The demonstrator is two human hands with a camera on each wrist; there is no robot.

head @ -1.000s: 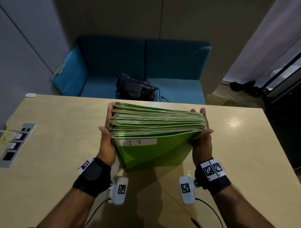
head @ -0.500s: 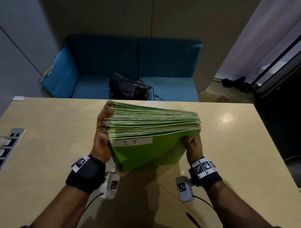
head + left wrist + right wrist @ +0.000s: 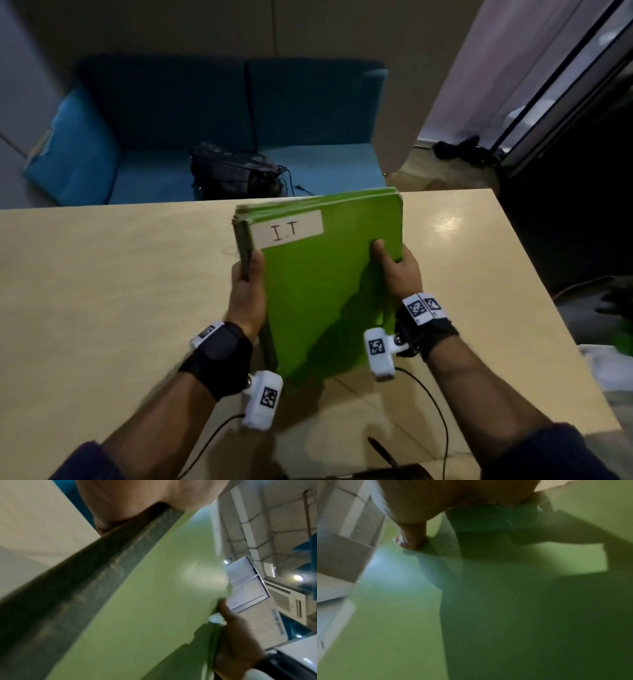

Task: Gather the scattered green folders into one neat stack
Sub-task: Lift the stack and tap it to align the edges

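Observation:
A thick stack of green folders [image 3: 322,284] is tilted back towards me over the wooden table [image 3: 113,291], its front cover facing up with a white label reading "I.T" [image 3: 287,228]. My left hand [image 3: 247,291] grips the stack's left edge, thumb on the cover. My right hand [image 3: 399,270] grips the right edge, thumb pressed on the cover. In the left wrist view the stack's dark edge [image 3: 82,582] and pale green cover [image 3: 145,608] fill the frame. The right wrist view is blurred green cover [image 3: 488,615] under my thumb [image 3: 412,538].
A blue sofa [image 3: 308,113] with a dark bag [image 3: 236,171] stands beyond the table's far edge. A black pen [image 3: 383,452] lies near the table's front edge. The table ends at the right, with dark floor beyond.
The stack has tipped from standing on edge, page edges up, to leaning back with its labelled cover facing me. Both hands shifted from the sides to gripping lower along the edges.

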